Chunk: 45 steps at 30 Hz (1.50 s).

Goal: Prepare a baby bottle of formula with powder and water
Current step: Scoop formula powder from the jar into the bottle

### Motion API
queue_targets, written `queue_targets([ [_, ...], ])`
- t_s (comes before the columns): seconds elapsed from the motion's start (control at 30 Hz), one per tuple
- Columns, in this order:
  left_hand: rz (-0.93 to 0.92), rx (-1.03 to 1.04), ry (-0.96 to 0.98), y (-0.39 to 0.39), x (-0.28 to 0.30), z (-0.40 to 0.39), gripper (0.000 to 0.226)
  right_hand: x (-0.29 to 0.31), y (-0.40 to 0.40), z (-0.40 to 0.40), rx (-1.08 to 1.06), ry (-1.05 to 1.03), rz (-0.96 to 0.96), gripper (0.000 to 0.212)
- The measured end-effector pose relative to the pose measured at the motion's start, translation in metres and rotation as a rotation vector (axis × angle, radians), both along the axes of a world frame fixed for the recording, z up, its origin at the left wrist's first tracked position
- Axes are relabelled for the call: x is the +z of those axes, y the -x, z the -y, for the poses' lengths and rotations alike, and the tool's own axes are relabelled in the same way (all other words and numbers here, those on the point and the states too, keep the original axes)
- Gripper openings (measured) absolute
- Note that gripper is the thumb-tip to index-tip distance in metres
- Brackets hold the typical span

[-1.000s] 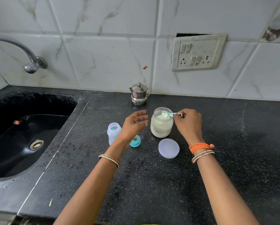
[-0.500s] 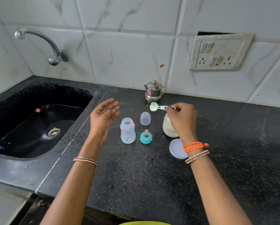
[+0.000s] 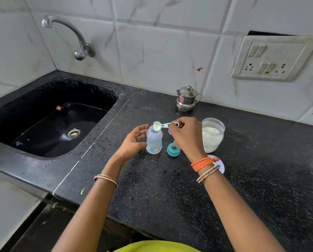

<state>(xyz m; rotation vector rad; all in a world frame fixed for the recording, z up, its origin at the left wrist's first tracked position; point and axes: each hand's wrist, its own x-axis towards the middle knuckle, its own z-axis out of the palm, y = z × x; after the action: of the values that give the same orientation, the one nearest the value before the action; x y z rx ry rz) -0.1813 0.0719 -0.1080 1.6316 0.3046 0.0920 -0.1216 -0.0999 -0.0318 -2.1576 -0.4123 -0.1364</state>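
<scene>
A clear baby bottle [image 3: 153,142] with coloured prints stands open on the black counter. My right hand [image 3: 185,136] holds a small pale scoop [image 3: 158,125] of white powder tilted over the bottle's mouth. My left hand [image 3: 133,142] is beside the bottle on its left, fingers apart, close to it but not clearly gripping. The open powder jar [image 3: 212,135] stands to the right of my right hand. A teal nipple ring [image 3: 173,149] lies next to the bottle. The jar's lid [image 3: 220,165] lies flat, partly hidden by my right wrist.
A small steel pot [image 3: 186,99] stands by the tiled wall. A black sink [image 3: 48,122] with a tap [image 3: 74,35] lies to the left. A switch panel [image 3: 273,59] is on the wall at right. The counter's front edge [image 3: 152,228] is near my body.
My right hand carried the filled scoop from the jar leftward to the bottle's mouth. My left hand came down beside the bottle. The camera view shifted right.
</scene>
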Motion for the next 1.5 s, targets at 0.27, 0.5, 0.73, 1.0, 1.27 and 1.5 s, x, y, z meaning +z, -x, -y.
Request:
queue_targets([
  [0.27, -0.035, -0.016, -0.145, -0.007, -0.006, 0.006, 0.07, -0.002, -0.002, -0.005, 0.019, 0.091, 0.058, 0.017],
  [0.5, 0.011, -0.057, -0.296, -0.015, -0.012, 0.006, 0.07, 0.007, -0.004, -0.011, 0.109, 0.305, 0.198, 0.016],
  [0.73, 0.068, -0.05, -0.226, -0.017, -0.017, 0.008, 0.075, 0.007, -0.002, -0.005, 0.315, 0.545, 0.441, 0.016],
  [1.0, 0.106, -0.036, -0.187, -0.018, -0.024, 0.009, 0.06, -0.01, 0.014, 0.0, 0.331, 0.524, 0.62, 0.023],
  [1.27, 0.096, -0.036, -0.179, -0.017, -0.026, 0.008, 0.076, -0.017, 0.017, 0.002, 0.292, 0.459, 0.626, 0.028],
  [1.5, 0.089, -0.041, -0.177, -0.018, -0.029, 0.007, 0.078, -0.025, 0.017, 0.008, 0.264, 0.448, 0.625, 0.038],
])
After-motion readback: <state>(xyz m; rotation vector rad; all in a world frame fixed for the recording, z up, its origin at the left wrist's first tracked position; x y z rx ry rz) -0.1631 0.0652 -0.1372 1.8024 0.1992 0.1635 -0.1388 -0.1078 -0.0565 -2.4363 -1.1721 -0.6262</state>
